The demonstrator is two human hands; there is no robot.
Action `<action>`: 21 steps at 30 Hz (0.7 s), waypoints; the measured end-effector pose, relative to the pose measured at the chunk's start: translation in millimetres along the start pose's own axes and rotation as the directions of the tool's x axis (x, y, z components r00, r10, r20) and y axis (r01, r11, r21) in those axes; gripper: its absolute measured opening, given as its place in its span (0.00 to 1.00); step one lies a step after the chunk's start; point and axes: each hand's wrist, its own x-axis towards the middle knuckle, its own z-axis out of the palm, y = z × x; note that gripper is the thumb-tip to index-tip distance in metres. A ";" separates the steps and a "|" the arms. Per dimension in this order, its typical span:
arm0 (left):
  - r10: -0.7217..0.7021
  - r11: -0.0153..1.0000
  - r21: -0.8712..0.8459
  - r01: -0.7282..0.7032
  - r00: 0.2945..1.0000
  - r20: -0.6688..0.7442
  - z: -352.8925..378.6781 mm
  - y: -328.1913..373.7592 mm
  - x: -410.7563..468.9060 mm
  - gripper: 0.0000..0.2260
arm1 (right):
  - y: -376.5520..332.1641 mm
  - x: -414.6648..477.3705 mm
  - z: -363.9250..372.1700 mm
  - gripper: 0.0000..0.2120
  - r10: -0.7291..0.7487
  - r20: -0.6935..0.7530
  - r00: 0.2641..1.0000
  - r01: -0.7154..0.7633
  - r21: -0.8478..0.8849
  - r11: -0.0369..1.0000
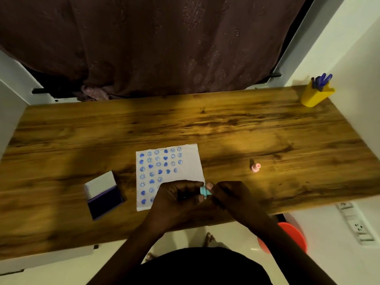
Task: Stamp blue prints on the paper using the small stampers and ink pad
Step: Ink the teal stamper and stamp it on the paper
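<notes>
A white paper (191,161) lies on the wooden desk (226,124), covered with several blue stamped hearts and smiley faces. Its lower right part is hidden by my hands. My left hand (176,200) and my right hand (232,196) meet over the paper's lower right corner. Both pinch a small light-blue stamper (205,191) between their fingertips. An open ink pad (103,195) with a dark blue pad and a raised white lid sits to the left of the paper. A small pink stamper (255,167) stands on the desk to the right.
A yellow pen holder (315,95) with blue pens stands at the desk's far right corner. A dark curtain (154,42) hangs behind the desk. An orange stool (296,237) and a wall socket strip (357,225) are below the desk's right edge.
</notes>
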 end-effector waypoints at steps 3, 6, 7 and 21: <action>-0.052 0.999 -0.004 0.052 0.998 0.029 10.1 -3.5 6.4 0.20 | 5.6 -3.0 -23.0 0.12 -0.032 0.000 0.999 0.032 -0.012 0.999; -0.121 0.992 -0.028 0.122 0.992 0.037 19.3 -7.9 12.3 0.20 | 18.7 -1.5 -56.3 0.08 -0.077 -0.170 0.982 0.043 -0.194 0.980; -0.136 0.990 -0.028 0.137 0.990 0.040 21.5 -9.3 13.7 0.18 | 25.5 -1.4 -67.7 0.06 -0.098 -0.238 0.966 0.031 -0.269 0.963; -0.142 0.989 0.061 0.139 0.988 0.057 42.1 -12.4 23.1 0.13 | 93.0 21.4 -93.7 0.10 -0.100 -0.190 0.977 -0.046 -0.643 0.765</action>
